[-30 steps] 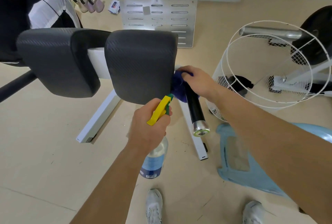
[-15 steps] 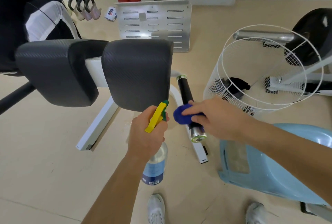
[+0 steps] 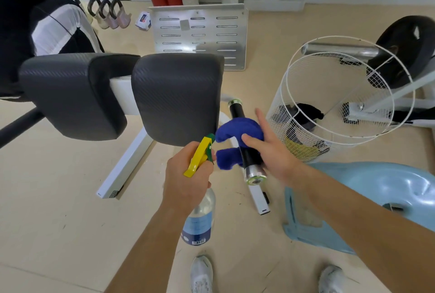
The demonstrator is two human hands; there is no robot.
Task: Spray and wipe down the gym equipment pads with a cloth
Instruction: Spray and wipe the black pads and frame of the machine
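Fingers, left hand (image 3: 186, 175): wrapping tightly around the neck of the clear plastic spray bottle with a blue label (image 3: 200, 217); its yellow trigger (image 3: 197, 158) is sitting just below the nearer pad's lower edge.
Fingers, right hand (image 3: 277, 154): lying straight and spread, the thumb resting on the deep-blue fleecy cloth (image 3: 237, 130) without clasping it.
Cloth position: draping over the black cylindrical grip bar with a chrome end cap (image 3: 250, 159), just beside the nearer pad's lower right corner.
Step in hand: apparently wiping the grip bar, with the pads themselves waiting.
Next move: probably calling for gathering the loose cloth, spraying a pad face, then wiping under flat pressure; the draped cloth could be slipping off the bar.
Pads: the nearer dark grey rounded cushion (image 3: 176, 97) and its twin (image 3: 70, 92), in weave-patterned vinyl, likely shedding liquid readily.
Frame: white square steel tubing (image 3: 124, 165).
Surroundings: white wire-mesh basket (image 3: 282, 116) and glossy pale blue plastic stool (image 3: 376, 196), standing on the floor.
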